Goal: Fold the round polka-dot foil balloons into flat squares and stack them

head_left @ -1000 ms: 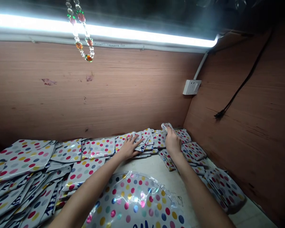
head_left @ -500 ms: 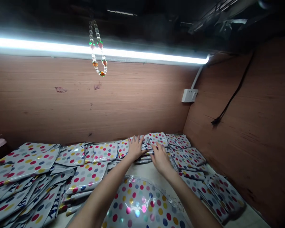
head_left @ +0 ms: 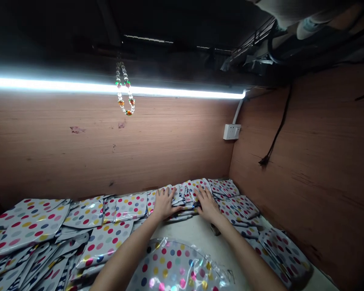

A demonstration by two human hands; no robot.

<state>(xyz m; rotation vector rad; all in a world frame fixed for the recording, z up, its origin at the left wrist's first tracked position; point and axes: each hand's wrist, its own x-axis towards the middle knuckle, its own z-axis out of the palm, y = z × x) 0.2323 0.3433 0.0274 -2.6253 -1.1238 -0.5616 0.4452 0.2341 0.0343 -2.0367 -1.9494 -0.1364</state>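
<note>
Along the back of the pale table runs a row of folded polka-dot plastic pieces (head_left: pixel 132 207). My left hand (head_left: pixel 164 203) lies on this row near the middle, fingers spread. To its right, my right hand (head_left: pixel 206 203) rests on another folded dotted stack, with its fingers apart. A small dark item (head_left: pixel 196 205) shows by the right thumb; what it is cannot be made out. Nearer to me, between my forearms, lies a large round-edged dotted sheet (head_left: pixel 176 264) with a clear rim.
More dotted stacks cover the left side (head_left: pixel 36 222) and the right side (head_left: pixel 283 250). A bead string (head_left: pixel 128 112) hangs before a bright tube light (head_left: pixel 182 92). A white socket (head_left: pixel 231 131) and black cord (head_left: pixel 277 135) are on the wooden walls.
The view has tilted up and shifted. My hands are slightly farther apart, and the fingers of my right hand have straightened over the stack.
</note>
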